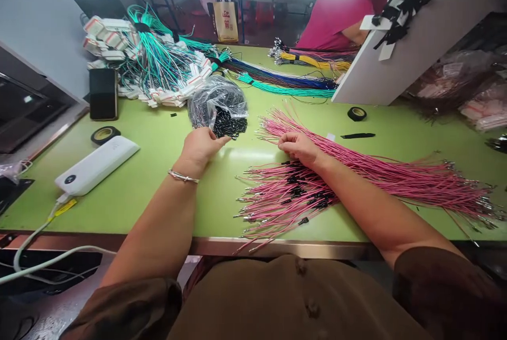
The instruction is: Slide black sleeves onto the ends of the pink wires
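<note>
My left hand (201, 145) is at the near edge of a clear plastic bag (216, 98), beside a spill of small black parts (228, 124). Its fingers are bent and the thumb points right; whatever is between the fingertips is hidden or too small to name. My right hand (300, 148) is closed in a pinch at the left ends of a bundle of long pink wires (356, 163), apparently on a pink wire. Below it lie more pink wires (269, 205) with metal terminals, several carrying black pieces (293, 190) like those by the bag.
A phone (103, 94), a tape roll (105, 134) and a white power bank (97, 166) with a cable lie left. Behind are teal wire bundles (152, 60) with white connectors. At right are black tape (357, 113) and an upright panel (412, 39). A person in pink (328, 10) sits beyond.
</note>
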Demonstrator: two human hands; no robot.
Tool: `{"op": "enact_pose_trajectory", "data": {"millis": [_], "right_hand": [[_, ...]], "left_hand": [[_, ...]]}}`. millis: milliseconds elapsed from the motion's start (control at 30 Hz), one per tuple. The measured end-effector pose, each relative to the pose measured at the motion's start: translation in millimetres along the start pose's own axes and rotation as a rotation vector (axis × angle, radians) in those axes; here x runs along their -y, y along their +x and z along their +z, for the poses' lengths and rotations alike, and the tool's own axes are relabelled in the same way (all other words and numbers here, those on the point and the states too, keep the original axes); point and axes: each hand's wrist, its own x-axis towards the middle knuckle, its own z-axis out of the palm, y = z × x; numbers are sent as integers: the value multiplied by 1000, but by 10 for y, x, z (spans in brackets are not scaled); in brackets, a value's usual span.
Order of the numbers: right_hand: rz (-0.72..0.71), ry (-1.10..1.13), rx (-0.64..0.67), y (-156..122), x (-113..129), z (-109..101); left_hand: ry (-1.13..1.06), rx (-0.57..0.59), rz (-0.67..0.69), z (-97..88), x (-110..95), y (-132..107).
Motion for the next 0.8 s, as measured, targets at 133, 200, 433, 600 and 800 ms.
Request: {"op": "enact_pose_trajectory", "data": {"millis": [133, 200, 433, 600, 800], "right_hand": [[-25, -7, -18, -1, 30, 36], [-28, -4, -13, 2, 35, 39], [-71, -31, -30, -27, 59, 29], [-80, -52, -29, -12, 40, 22], [-58, -21, -21, -32, 23, 38]], "left_hand": [[119, -17, 54, 102, -4, 29], [132, 10, 64, 119, -6, 35], [157, -12, 281, 201, 30, 35], [-213, -44, 338, 171, -135, -103], [-1064, 240, 154, 270, -433, -381]]}}
